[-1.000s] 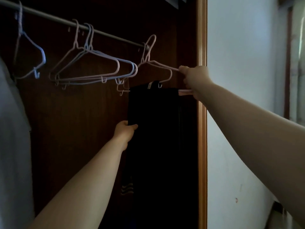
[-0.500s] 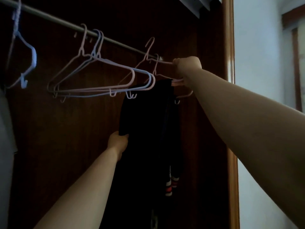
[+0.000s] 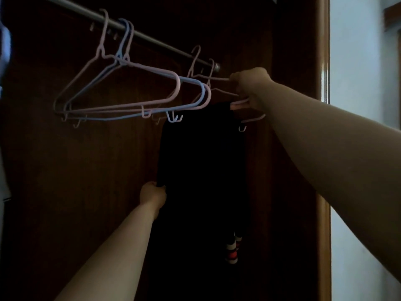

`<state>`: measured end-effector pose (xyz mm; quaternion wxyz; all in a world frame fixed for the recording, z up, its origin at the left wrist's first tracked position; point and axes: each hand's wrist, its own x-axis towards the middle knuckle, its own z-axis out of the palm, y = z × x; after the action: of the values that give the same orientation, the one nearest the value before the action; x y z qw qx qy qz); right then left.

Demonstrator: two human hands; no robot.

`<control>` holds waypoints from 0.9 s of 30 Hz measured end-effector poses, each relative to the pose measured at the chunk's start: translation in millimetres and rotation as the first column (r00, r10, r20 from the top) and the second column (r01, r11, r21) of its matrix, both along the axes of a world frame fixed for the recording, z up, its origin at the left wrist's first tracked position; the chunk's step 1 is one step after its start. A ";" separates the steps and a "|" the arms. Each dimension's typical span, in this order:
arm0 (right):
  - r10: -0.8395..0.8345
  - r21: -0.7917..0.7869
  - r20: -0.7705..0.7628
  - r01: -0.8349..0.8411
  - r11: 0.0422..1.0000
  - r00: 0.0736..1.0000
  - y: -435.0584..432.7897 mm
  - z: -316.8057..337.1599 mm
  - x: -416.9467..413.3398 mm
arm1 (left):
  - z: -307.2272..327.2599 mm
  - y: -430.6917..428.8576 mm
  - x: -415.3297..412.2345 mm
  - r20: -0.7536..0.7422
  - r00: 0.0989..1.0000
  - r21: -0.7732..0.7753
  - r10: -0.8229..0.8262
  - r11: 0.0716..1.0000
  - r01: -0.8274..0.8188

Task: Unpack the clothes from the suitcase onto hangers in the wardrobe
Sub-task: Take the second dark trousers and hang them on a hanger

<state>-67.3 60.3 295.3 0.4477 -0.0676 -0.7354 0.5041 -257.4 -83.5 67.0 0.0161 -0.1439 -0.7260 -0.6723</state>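
Note:
A black garment [image 3: 201, 161] hangs folded over a pink hanger [image 3: 239, 103] inside the dark wooden wardrobe. My right hand [image 3: 252, 88] grips that hanger's right end, close under the far end of the metal rail [image 3: 152, 39]; its hook [image 3: 211, 66] sits at the rail. My left hand [image 3: 153, 195] holds the garment's left edge lower down. Red and white striped trim [image 3: 232, 249] shows near the garment's bottom. The suitcase is out of view.
Three bare pink and blue hangers [image 3: 130, 90] hang bunched on the rail left of the garment. Another pink hanger [image 3: 196, 59] hangs just beside my right hand. The wardrobe's wooden frame [image 3: 323, 127] stands at right, with a pale wall [image 3: 358, 105] beyond. A light garment [image 3: 3, 148] is at the left edge.
My right hand carried the hanger with the black garment up and left to the rail's end. My left hand kept hold of the garment's edge. The view shifted left, deeper into the wardrobe.

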 end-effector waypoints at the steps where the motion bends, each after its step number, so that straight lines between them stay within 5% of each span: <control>1: -0.005 -0.014 0.013 0.005 1.000 1.000 -0.6 -1.8 0.5 | -5.1 2.0 1.6 0.006 1.000 -0.023 -0.012 1.000 0.012; 18: 0.081 -0.098 0.002 -0.081 0.992 0.997 10.3 -29.8 24.9 | -32.9 2.1 43.7 0.064 0.991 -0.192 0.121 0.976 -0.107; 27: 0.115 -0.105 0.196 -0.096 0.990 0.974 20.0 -81.7 78.6 | -21.8 9.1 123.4 0.058 0.983 0.011 0.172 0.985 -0.173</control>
<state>11.4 80.3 213.6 0.3399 -0.1001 -0.7548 0.5521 -134.0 -74.4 45.2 0.0551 -0.0612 -0.7305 -0.6779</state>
